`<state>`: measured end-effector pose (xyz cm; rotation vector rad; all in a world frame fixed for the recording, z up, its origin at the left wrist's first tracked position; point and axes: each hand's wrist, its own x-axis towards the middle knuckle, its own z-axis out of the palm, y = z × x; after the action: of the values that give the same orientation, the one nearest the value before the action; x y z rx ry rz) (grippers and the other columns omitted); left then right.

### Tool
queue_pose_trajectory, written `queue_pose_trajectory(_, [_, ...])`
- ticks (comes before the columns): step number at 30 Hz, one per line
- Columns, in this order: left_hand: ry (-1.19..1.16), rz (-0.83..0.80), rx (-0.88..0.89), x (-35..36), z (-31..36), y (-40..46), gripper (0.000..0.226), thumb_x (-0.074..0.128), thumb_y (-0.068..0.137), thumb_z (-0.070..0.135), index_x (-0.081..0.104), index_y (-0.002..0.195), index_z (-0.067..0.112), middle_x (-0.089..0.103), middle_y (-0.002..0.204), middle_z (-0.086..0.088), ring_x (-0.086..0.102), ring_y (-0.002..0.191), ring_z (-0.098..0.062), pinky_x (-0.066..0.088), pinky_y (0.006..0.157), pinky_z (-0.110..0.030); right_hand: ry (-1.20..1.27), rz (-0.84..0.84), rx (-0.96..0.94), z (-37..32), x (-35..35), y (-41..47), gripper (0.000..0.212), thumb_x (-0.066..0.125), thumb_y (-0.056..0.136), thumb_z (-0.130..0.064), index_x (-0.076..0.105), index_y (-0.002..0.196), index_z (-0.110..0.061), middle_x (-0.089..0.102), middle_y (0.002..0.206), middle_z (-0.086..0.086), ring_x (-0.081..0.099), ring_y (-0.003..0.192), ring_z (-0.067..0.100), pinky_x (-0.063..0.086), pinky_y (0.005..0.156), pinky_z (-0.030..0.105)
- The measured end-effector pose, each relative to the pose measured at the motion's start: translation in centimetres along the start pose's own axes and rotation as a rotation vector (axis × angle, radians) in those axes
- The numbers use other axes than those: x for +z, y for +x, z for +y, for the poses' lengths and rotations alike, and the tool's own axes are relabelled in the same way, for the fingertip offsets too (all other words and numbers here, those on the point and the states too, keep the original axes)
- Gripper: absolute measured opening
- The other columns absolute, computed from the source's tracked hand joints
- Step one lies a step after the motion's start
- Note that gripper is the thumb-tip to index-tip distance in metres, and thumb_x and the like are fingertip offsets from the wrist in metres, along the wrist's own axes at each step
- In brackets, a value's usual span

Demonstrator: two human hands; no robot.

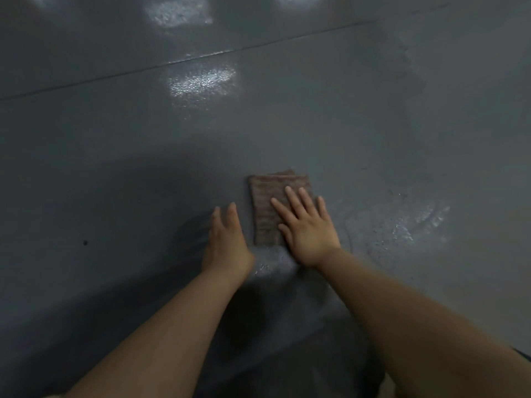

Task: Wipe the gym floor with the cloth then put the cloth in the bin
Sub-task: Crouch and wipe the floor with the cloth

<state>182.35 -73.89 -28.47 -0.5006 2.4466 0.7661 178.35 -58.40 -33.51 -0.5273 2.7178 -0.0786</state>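
Looking down, I see the grey gym floor (143, 139) filling the view, wet streaks shining to the right. No bin shows. On it lies the folded brown cloth (265, 202), long axis running away from me. My right hand (307, 228) presses flat on its right half, fingers straight. My left hand (225, 239) rests open on the floor just beside the cloth's left edge, so I judge the right does the wiping.
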Motion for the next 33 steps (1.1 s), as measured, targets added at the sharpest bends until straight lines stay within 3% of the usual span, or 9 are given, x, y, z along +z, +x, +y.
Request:
queue_pose_trajectory(4, [0.061,0.006,-0.015,0.3,0.5,0.1,0.089,0.059,0.087,0.009,-0.001,0.151,0.018,-0.007,0.158,-0.011,0.009,0.144,-0.030,0.019,0.114,-0.035,0.159,0.059,0.123,-1.7,-0.2,0.0,0.052,0.036,0.096,-0.040,0.037,0.142,-0.017,0.003,0.160,0.009,-0.002,0.146,0.034,-0.003,0.116,0.049])
queue_pose_trajectory(8, [0.192,-0.027,-0.024,1.5,1.2,-0.1,0.090,0.061,0.088,0.017,-0.004,0.151,0.017,-0.007,0.157,-0.014,0.007,0.144,-0.032,0.017,0.115,-0.036,0.097,-0.011,0.090,-3.3,0.0,1.6,0.057,0.022,0.098,-0.053,0.000,0.150,-0.039,-0.014,0.159,0.001,-0.021,0.141,0.038,-0.016,0.109,0.057])
queue_pose_trajectory(12, [0.336,-0.070,0.038,3.5,2.5,-0.5,0.089,0.060,0.090,0.027,-0.003,0.151,0.019,-0.010,0.157,-0.013,-0.001,0.146,-0.030,0.011,0.117,-0.036,-0.011,-0.016,0.034,1.1,-0.1,1.1,0.053,0.017,0.100,-0.050,-0.004,0.148,-0.044,-0.013,0.159,0.000,-0.017,0.143,0.034,-0.013,0.112,0.053])
queue_pose_trajectory(17, [0.453,-0.073,0.111,4.8,4.3,0.5,0.089,0.061,0.090,0.026,-0.003,0.151,0.028,-0.013,0.156,-0.015,-0.005,0.145,-0.033,0.006,0.117,-0.042,0.047,0.018,0.411,10.4,-0.6,-0.4,0.057,0.024,0.099,-0.048,-0.002,0.149,-0.040,-0.010,0.160,-0.002,-0.012,0.145,0.032,-0.006,0.115,0.052])
queue_pose_trajectory(20, [0.500,-0.038,0.101,5.3,5.8,1.2,0.087,0.060,0.089,0.017,-0.001,0.151,0.030,-0.013,0.156,-0.018,-0.007,0.145,-0.033,0.004,0.117,-0.047,0.113,0.027,0.525,10.4,-0.3,-1.5,0.060,0.027,0.098,-0.044,-0.001,0.151,-0.036,-0.010,0.160,0.002,-0.013,0.145,0.034,-0.006,0.116,0.053])
queue_pose_trajectory(25, [0.528,-0.072,0.159,6.6,8.5,1.3,0.099,0.068,0.084,0.029,-0.005,0.150,0.031,-0.016,0.156,-0.015,-0.008,0.145,-0.032,0.004,0.116,-0.049,0.141,0.039,0.390,6.3,0.5,-2.2,0.061,0.023,0.098,-0.052,-0.007,0.149,-0.038,-0.017,0.158,0.002,-0.021,0.142,0.036,-0.015,0.112,0.053])
queue_pose_trajectory(29, [0.534,-0.137,0.195,7.9,10.7,0.8,0.108,0.072,0.078,0.041,-0.007,0.150,0.028,-0.017,0.156,-0.015,-0.009,0.145,-0.031,0.004,0.116,-0.048,0.057,0.018,0.280,9.7,-0.6,-0.5,0.059,0.024,0.097,-0.053,-0.003,0.149,-0.041,-0.014,0.159,0.001,-0.018,0.143,0.036,-0.012,0.112,0.055])
queue_pose_trajectory(33, [0.548,-0.138,0.253,7.8,12.0,1.9,0.110,0.074,0.077,0.042,-0.008,0.150,0.027,-0.019,0.155,-0.015,-0.010,0.145,-0.032,0.003,0.116,-0.049,0.179,0.027,0.544,14.9,-1.7,0.7,0.057,0.024,0.099,-0.046,-0.003,0.149,-0.041,-0.014,0.159,0.000,-0.017,0.143,0.035,-0.009,0.113,0.057])
